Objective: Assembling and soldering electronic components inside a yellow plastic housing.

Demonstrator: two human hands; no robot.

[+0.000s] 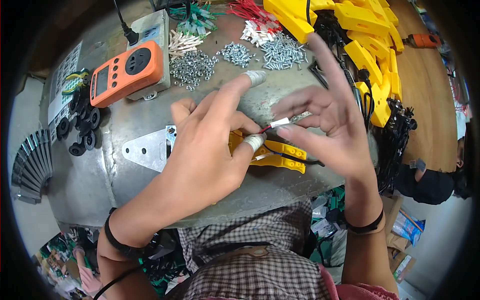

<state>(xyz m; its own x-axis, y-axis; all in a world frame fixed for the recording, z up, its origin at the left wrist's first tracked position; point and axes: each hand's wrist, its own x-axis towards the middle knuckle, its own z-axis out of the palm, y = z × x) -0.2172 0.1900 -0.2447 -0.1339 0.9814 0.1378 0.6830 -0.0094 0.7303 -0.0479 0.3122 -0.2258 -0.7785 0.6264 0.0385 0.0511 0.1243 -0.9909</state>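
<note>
My left hand point(207, 132), its thumb and forefinger wrapped in pale tape, pinches a thin red and black wire point(266, 128). A small white sleeve point(280, 122) sits at the end of this wire. My right hand point(332, 125) is beside the sleeve, its thumb tip close under it; the forefinger points away and the fingers are spread and slightly blurred. Below both hands lies a yellow plastic housing half point(292, 157), partly hidden by my left hand. A dark cable point(302, 160) runs across it. By my left wrist lies a flat metal plate point(145, 151) with holes.
An orange power meter point(127, 75) stands at the left near black rollers point(85, 130). Farther back lie nuts point(192, 68), screws point(284, 52), white sleeves point(185, 42) and red wires point(255, 12). Yellow housings point(365, 57) and black cables point(395, 140) are piled at right.
</note>
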